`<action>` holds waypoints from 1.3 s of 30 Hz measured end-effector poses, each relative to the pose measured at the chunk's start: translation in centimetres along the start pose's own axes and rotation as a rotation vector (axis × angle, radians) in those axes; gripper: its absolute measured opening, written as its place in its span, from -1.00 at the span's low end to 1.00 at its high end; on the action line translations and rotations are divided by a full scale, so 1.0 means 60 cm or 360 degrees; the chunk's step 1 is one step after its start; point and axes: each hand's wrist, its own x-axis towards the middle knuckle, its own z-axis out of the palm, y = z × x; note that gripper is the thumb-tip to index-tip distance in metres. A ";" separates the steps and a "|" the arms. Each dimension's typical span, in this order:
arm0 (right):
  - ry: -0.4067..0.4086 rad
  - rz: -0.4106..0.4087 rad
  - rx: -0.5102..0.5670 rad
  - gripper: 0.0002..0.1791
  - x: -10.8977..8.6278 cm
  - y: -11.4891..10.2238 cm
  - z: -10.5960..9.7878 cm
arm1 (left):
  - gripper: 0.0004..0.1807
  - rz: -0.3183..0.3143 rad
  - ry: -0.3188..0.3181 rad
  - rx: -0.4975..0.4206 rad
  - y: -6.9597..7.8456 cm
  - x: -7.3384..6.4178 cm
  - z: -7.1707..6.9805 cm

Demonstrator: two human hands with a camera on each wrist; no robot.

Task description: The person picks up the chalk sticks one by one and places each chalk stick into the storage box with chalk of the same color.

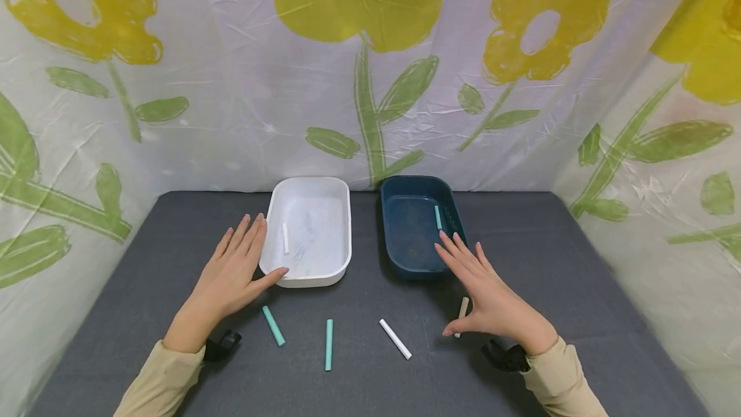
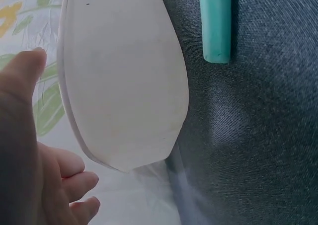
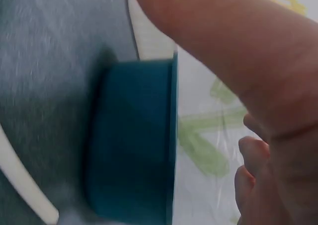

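My left hand (image 1: 231,275), fingers outstretched, hovers at the near left corner of a white tray (image 1: 318,275) and holds nothing. Inside that tray lies one white chalk stick (image 1: 285,238). Over the near right side of a dark blue tray (image 1: 413,269) is my right hand (image 1: 492,301), fingers spread and also without anything in it. A green chalk stick (image 1: 438,217) lies in the blue tray, just beyond the right fingertips. Beneath the right hand, partly hidden by it, a pale beige chalk stick (image 1: 464,307) lies on the table.
On the dark grey tabletop (image 1: 359,391), in front of the trays, lie two green chalk sticks (image 1: 274,326) and a white chalk stick (image 1: 395,339). A flower-printed white curtain (image 1: 243,82) hangs behind the table and along both sides.
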 end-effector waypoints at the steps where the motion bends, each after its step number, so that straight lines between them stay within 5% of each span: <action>1: -0.0019 -0.0010 0.0023 0.53 0.002 -0.003 0.002 | 0.10 0.0004 -0.0010 -0.0008 0.000 -0.001 0.001; 11: -0.0250 -0.0173 0.0297 0.46 0.025 -0.038 0.033 | 0.10 0.0026 -0.0042 -0.0033 -0.002 -0.004 0.013; 17: -0.0533 -0.0043 0.0469 0.35 0.032 -0.054 0.052 | 0.08 0.0022 -0.0059 -0.0036 0.000 -0.005 0.012; 29: -0.0805 -0.0001 0.0480 0.15 0.051 -0.062 0.087 | 0.06 0.0000 -0.0111 -0.0038 0.001 -0.004 0.008; 39: -0.0795 -0.0131 0.0499 0.04 0.067 -0.057 0.103 | 0.07 -0.0009 -0.0124 -0.0051 0.003 -0.003 0.006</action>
